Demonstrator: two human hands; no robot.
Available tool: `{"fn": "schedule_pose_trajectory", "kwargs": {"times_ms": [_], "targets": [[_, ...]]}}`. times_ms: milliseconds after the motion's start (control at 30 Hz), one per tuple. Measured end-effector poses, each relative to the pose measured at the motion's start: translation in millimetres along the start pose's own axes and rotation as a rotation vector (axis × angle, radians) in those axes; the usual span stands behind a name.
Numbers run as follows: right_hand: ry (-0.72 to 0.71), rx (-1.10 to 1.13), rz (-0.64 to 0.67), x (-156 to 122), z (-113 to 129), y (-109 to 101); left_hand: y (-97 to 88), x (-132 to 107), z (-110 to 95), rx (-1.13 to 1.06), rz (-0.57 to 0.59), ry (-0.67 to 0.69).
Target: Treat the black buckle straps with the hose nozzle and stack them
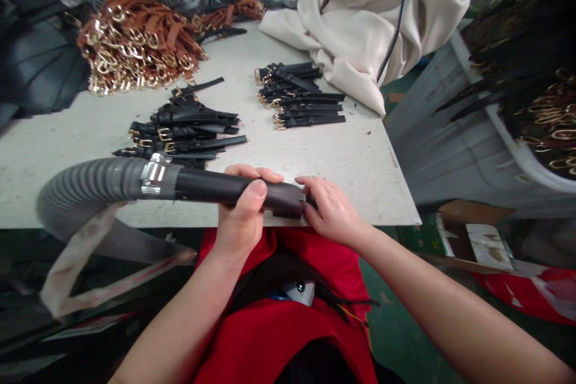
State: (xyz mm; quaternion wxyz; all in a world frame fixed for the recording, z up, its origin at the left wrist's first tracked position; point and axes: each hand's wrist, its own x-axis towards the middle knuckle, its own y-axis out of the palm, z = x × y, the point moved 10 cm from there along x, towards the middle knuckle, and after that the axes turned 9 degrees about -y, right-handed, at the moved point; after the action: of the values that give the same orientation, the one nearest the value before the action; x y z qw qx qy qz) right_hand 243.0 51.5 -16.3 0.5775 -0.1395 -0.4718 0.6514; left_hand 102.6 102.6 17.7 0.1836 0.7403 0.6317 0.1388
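Observation:
My left hand (240, 216) is wrapped round a black tube nozzle (204, 185) above the table's front edge. A ribbed grey hose (103, 180) joins the nozzle at a metal clamp (155, 175) and bends down to the left. At the nozzle's right end, the fingers of my right hand (330, 210) are closed together. A bit of something dark shows between them and the nozzle mouth, too hidden to name. Just beyond my hands lies a pile of black buckled straps (193, 132). Farther right is another group of black straps (310, 99) with gold buckles.
Brown straps with gold clasps (144, 42) are heaped at the back left of the pale table (270, 156). Cream fabric (351, 30) drapes over its back right. Beyond the right edge stand a grey bin (441, 114) with dark straps and a cardboard box (468, 207).

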Motion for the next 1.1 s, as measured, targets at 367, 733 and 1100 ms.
{"fn": "schedule_pose_trajectory", "kwargs": {"times_ms": [367,733,1100], "targets": [[-0.107,-0.083,0.058,0,11,1,-86.7,-15,-39,-0.062,-0.291,0.056],[-0.103,-0.097,0.084,-1,10,4,-56.3,-7,-26,-0.029,-0.177,0.086],[-0.102,-0.108,0.087,0,10,4,-56.9,-18,-25,-0.095,-0.171,0.099]]}}
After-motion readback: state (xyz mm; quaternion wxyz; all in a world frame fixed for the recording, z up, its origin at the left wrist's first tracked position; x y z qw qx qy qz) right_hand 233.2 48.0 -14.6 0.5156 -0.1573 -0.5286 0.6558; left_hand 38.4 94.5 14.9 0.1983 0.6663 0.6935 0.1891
